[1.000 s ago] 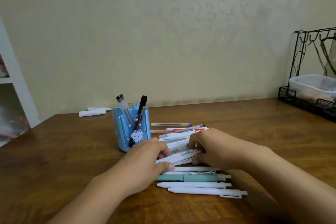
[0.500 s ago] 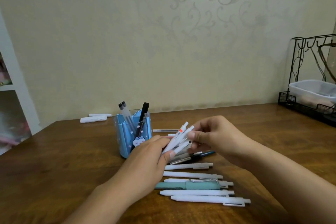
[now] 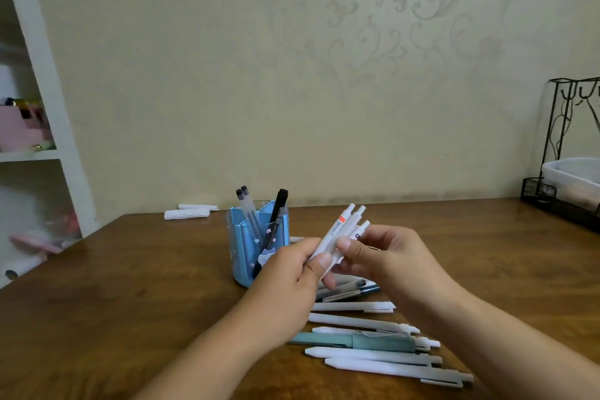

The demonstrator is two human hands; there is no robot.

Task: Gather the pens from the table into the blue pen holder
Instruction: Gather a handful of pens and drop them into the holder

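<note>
Both hands hold a small bundle of white plastic pens [image 3: 344, 232] tilted upright, likely to square their ends before dropping them in: left hand [image 3: 285, 279] and right hand [image 3: 386, 256] fingers pinch it. The blue plastic pen holder [image 3: 242, 250] stands just behind on the wooden counter [image 3: 130, 286]; more white pens [image 3: 373, 357] lie nearer.

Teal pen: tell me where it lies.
Head view: the teal pen lies flat on the table, among white pens, below both hands, right of centre.
</note>
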